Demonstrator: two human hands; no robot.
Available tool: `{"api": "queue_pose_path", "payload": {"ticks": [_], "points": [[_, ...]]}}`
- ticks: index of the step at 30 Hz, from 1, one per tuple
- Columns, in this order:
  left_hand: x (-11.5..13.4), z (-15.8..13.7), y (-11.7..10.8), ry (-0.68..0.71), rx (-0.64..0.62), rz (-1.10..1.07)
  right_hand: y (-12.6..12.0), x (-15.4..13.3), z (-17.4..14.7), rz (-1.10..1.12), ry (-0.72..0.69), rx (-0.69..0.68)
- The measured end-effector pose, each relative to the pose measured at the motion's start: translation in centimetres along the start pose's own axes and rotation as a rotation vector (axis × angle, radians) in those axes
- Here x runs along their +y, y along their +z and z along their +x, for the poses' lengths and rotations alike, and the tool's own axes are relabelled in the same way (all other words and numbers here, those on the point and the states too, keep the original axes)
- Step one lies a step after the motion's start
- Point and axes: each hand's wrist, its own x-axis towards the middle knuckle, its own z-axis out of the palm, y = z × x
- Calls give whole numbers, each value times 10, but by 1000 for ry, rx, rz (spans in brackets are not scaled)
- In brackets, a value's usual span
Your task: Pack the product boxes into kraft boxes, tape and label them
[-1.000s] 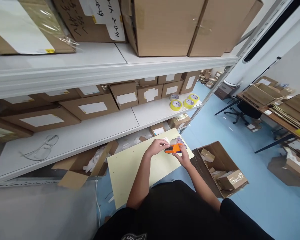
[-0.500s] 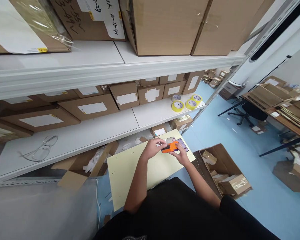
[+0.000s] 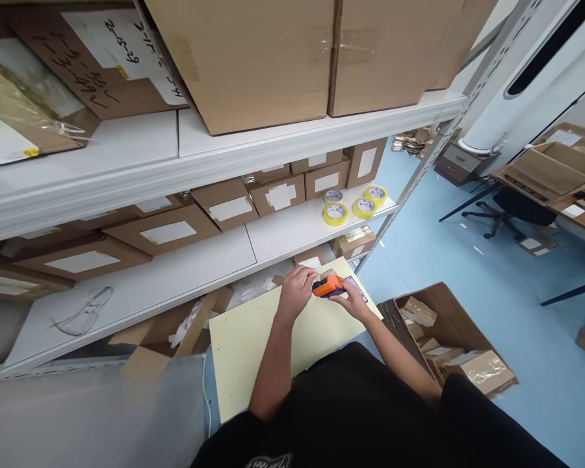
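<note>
My right hand [image 3: 353,303] is wrapped round an orange handheld device [image 3: 328,285] with a dark end, above the pale yellow board [image 3: 253,338]. At the device's left end, my left hand [image 3: 296,291] has its fingertips pinched together; what is between them is too small to make out. A phone [image 3: 357,286] with a lit screen lies on the board just beyond my right hand, partly covered by it. Behind the device, a small greyish thing [image 3: 327,273] shows only in part.
Tape rolls [image 3: 335,214] sit on the middle shelf [image 3: 292,224], with glasses [image 3: 85,312] at its left. Labelled cartons [image 3: 168,233] line the shelf's back. An open carton [image 3: 175,331] stands left of the board; another carton [image 3: 448,305] holding small boxes is at right.
The orange device has turned a little in my right hand. My left fingers have drawn together at its end. The whole view has shifted as my head moved.
</note>
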Motion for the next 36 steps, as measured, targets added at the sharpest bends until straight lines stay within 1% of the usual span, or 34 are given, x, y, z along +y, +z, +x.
{"api": "queue_pose_path", "payload": {"ticks": [3, 5, 7, 10, 12, 14, 17, 20, 24, 27, 29, 31, 33, 36], "points": [[10, 9, -3, 26, 13, 56, -8, -1, 6, 30, 28, -15], [17, 13, -4, 38, 9, 91, -8, -4, 9, 54, 40, -18], [23, 13, -3, 42, 38, 135, -6, -7, 12, 64, 44, -17], [29, 6, -3, -7, 162, 197, -6, -7, 14, 51, 52, -24], [31, 0, -6, -64, 269, 207, -8, -1, 17, 32, 52, -23], [29, -6, -11, -85, 327, 196, -11, 9, 26, -2, 31, -19], [24, -15, -17, -82, 341, 168, -15, 24, 56, -89, -53, -12], [21, -26, -18, -120, 354, 139, -15, 29, 107, -175, -158, -6], [21, -42, -21, -186, 389, 138, -7, 23, 183, -248, -278, -79], [21, -54, -27, -227, 424, 156, 8, 17, 222, -320, -315, -155], [21, -62, -32, -250, 445, 171, 20, 16, 235, -370, -297, -188], [22, -69, -35, -272, 465, 182, 31, 19, 239, -394, -287, -192], [21, -75, -37, -299, 474, 188, 38, 22, 237, -391, -300, -161], [20, -83, -38, -340, 476, 192, 41, 24, 225, -387, -316, -82]]}}
